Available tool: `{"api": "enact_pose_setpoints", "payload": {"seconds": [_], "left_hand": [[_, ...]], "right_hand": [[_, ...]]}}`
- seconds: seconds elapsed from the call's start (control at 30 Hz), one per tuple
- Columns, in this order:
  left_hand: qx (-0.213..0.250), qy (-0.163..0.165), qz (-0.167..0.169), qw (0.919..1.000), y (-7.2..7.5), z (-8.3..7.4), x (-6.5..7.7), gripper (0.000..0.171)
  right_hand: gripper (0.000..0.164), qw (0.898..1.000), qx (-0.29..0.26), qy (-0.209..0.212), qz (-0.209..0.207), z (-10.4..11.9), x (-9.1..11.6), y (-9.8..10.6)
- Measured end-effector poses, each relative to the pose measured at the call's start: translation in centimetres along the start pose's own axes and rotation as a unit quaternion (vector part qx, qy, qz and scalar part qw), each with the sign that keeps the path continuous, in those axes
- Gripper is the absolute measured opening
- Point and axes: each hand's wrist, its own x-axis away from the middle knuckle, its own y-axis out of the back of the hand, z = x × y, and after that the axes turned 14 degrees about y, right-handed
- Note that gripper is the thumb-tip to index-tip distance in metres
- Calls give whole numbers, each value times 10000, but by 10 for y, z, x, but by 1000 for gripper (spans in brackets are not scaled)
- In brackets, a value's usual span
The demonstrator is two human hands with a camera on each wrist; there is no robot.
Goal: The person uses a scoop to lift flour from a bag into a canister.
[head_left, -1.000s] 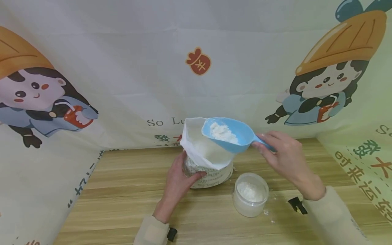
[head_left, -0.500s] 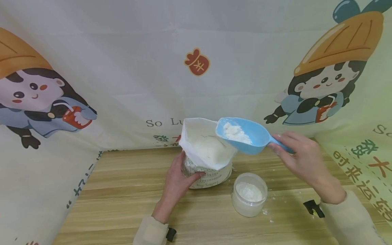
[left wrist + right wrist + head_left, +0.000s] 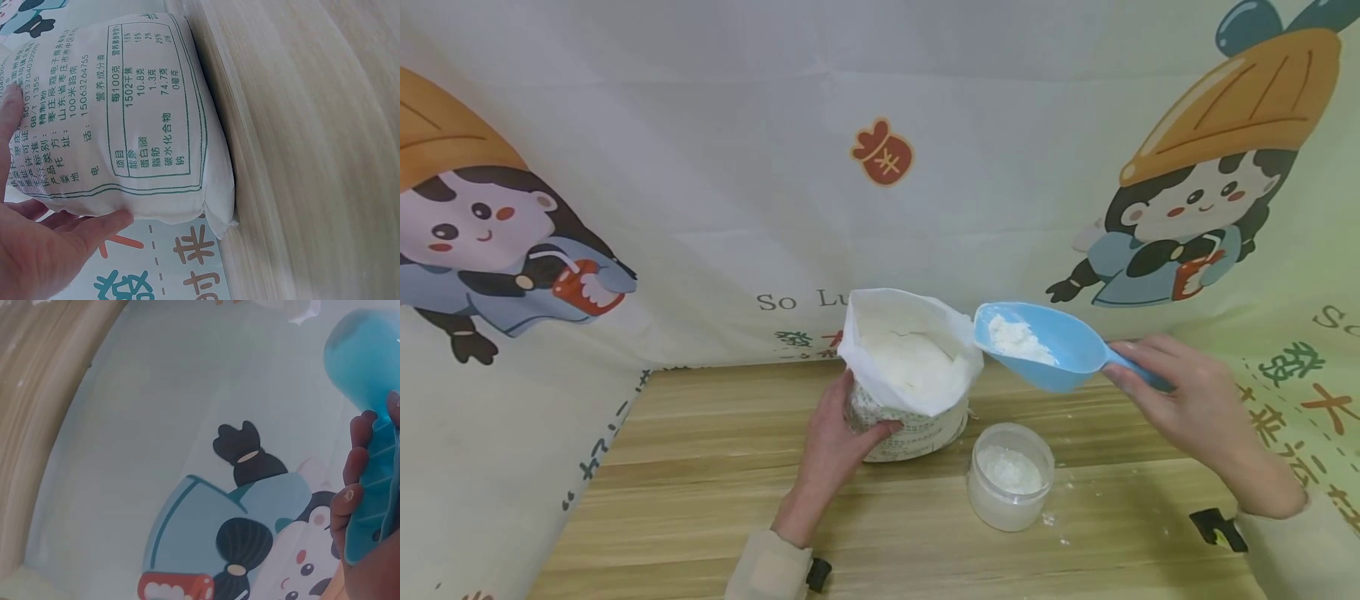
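An opened white flour bag (image 3: 917,427) with printed text stands upright on the table, flour visible inside its wide mouth. My left hand (image 3: 829,454) grips its lower left side, thumb across the front; the left wrist view shows fingers curved along the printed bag (image 3: 150,106). In my right hand (image 3: 1198,404) is the handle of a light blue scoop (image 3: 1071,333), held up just right of the bag's rim. A small heap of white flour (image 3: 1018,339) lies in the scoop. Below it stands a clear round jar (image 3: 1009,510), partly filled with white powder.
White specks of powder (image 3: 1049,519) are scattered on the wooden table (image 3: 685,500) right of the jar. A printed cloth (image 3: 737,167) with cartoon figures hangs close behind the bag and along both sides.
My right hand has carried the loaded scoop rightward from above the bag's mouth to beside its rim, slightly lower. The left hand, bag and jar have stayed in place.
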Motion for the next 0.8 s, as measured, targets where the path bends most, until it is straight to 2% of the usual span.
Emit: {"api": "enact_pose_setpoints", "payload": {"seconds": [0.2, 0.47, 0.63, 0.8], "left_hand": [[-41, -22, -37, 10000, 0, 0, 0, 104], [4, -5, -17, 10000, -1, 0, 0, 104], [13, 8, -8, 10000, 0, -1, 0, 104], [12, -13, 3, 10000, 0, -1, 0, 104]], "right_hand": [[59, 9999, 78, 108, 92, -5, 11, 7], [54, 9994, 24, 178, 302, -7, 26, 14], [66, 9987, 43, 248, 441, -10, 35, 15], [47, 9959, 157, 166, 870, -8, 41, 20]]}}
